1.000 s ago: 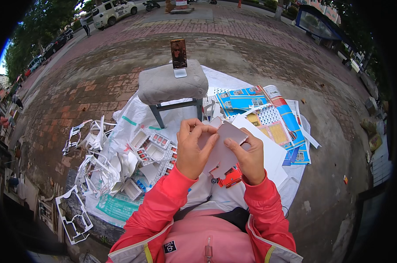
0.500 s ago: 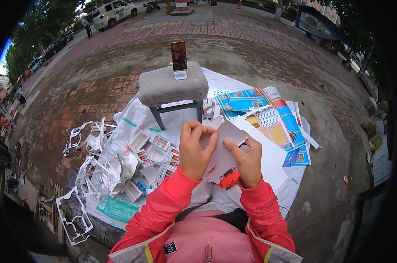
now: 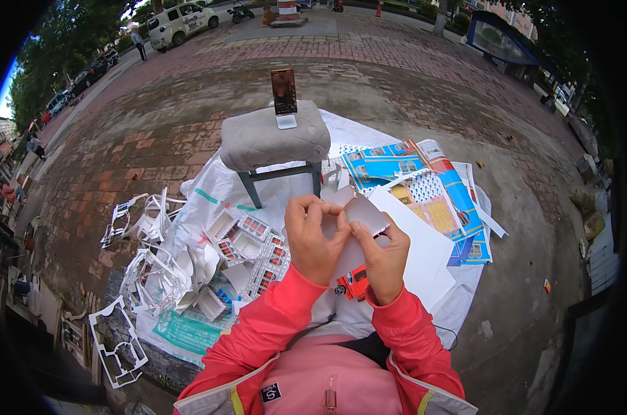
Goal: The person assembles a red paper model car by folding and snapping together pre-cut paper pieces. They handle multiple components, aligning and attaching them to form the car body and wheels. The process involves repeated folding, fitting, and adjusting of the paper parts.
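A grey-white piece of cardboard is held up before me between both hands, its upper part bent at an angle to the rest. My left hand is closed on its left side, thumb and fingers pinching together. On the right edge, my right hand grips it with the thumb laid on the near face. Below the cardboard, between my wrists, a red car shape shows; whether it is a print or a separate piece I cannot tell. My fingers hide part of the cardboard.
Ahead stands a grey padded stool bearing a phone on a white stand. White cut-out scraps and small box-like cardboard pieces lie at left. Printed blue sheets and white card lie right, on a white sack sheet.
The cardboard's upper panel has bent over and tilted, and my right hand has shifted slightly left and down. More of the red car shape shows below.
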{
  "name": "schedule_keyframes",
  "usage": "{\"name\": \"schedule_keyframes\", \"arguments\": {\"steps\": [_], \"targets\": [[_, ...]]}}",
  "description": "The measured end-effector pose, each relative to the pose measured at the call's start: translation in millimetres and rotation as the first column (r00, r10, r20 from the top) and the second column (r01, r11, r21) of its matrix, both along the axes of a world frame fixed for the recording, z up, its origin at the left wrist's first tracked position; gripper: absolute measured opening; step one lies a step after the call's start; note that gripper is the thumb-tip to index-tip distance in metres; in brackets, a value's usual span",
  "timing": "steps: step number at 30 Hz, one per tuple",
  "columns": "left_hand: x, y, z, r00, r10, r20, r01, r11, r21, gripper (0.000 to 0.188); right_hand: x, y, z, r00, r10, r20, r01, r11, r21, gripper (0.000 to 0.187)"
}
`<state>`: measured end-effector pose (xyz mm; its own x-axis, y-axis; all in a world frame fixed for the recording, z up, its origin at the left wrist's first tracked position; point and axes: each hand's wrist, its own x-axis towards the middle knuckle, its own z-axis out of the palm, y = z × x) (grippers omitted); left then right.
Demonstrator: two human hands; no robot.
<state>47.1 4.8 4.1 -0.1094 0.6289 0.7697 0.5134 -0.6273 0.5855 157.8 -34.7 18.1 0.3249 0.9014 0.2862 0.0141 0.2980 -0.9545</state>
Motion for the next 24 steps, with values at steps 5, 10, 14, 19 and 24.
{"name": "schedule_keyframes", "arguments": {"steps": [5,10,14,19,24], "targets": [[0,-1,1,0.997,-0.053,0.064,0.058,0.995,-0.076,0.015,1,-3,0,0.996,-0.023,0.082,0.021,0.999,0.031,0.014],[-12,4,7,0.991,-0.123,0.055,0.129,0.986,-0.109,0.013,7,-3,5,0.963,0.033,0.266,-0.043,0.999,0.031,0.017],[-16,6,9,0.992,-0.108,-0.062,0.104,0.993,-0.064,0.014,16,-1,9,0.941,0.124,0.315,-0.121,0.992,-0.029,0.016],[-12,6,7,0.991,-0.034,-0.127,0.036,0.999,0.011,0.016,12,3,6,0.935,0.116,0.335,-0.119,0.993,-0.011,0.018],[-8,4,4,0.986,0.008,-0.164,0.007,0.996,0.09,0.019,12,5,4,0.923,0.043,0.383,-0.059,0.998,0.031,0.016]]}}
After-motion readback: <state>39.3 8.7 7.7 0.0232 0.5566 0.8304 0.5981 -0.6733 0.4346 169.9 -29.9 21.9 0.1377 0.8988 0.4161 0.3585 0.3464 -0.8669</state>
